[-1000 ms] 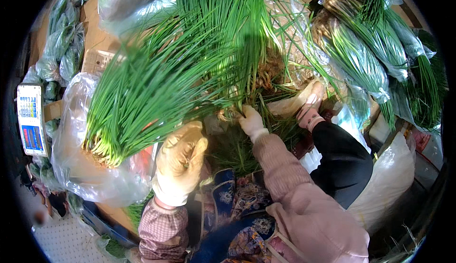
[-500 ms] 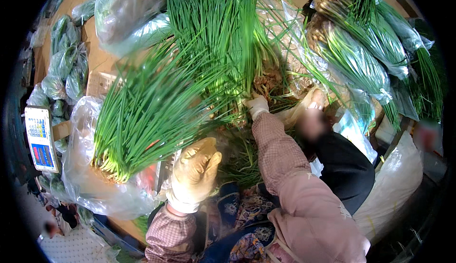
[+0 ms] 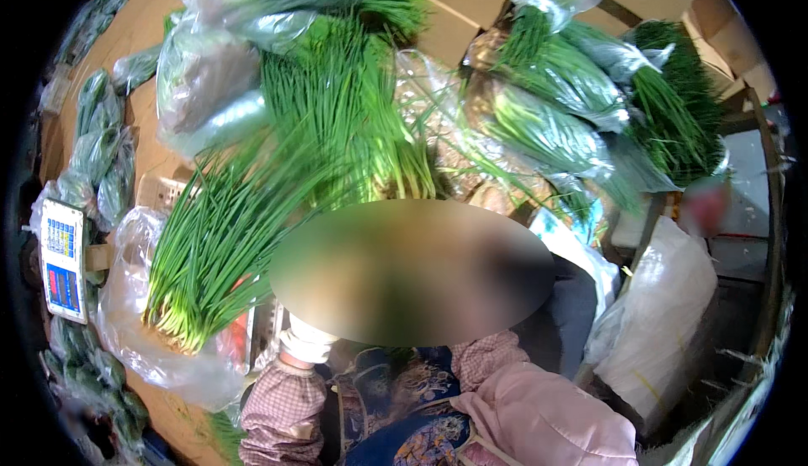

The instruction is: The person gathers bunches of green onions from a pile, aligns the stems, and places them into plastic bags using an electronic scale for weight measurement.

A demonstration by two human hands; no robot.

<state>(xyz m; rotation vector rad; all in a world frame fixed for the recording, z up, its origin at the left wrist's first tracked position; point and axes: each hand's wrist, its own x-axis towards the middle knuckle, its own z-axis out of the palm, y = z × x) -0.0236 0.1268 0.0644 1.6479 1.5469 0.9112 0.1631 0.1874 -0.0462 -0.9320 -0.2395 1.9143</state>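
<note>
Scale [image 3: 64, 260]: one. White sack [image 3: 661, 323]: one. Apron [image 3: 396, 403]: one. Checked sleeves [image 3: 282, 415]: two. Loose onion heaps [image 3: 223, 247]: two, one at left, one at centre. Bagged bunches [image 3: 551, 129] at right: at least three. Small bags [image 3: 97, 153] at far left: several, overlapping, exact count unreadable.

My left hand [image 3: 326, 287] is a tan blur, its cuff [image 3: 307, 342] white; below, the sleeve [image 3: 284, 411] is pink-checked. Left of it, the leafy bunch [image 3: 227, 255] shades from green to pale yellow; farther left, the scale [image 3: 65, 255] is white and blue.
</note>
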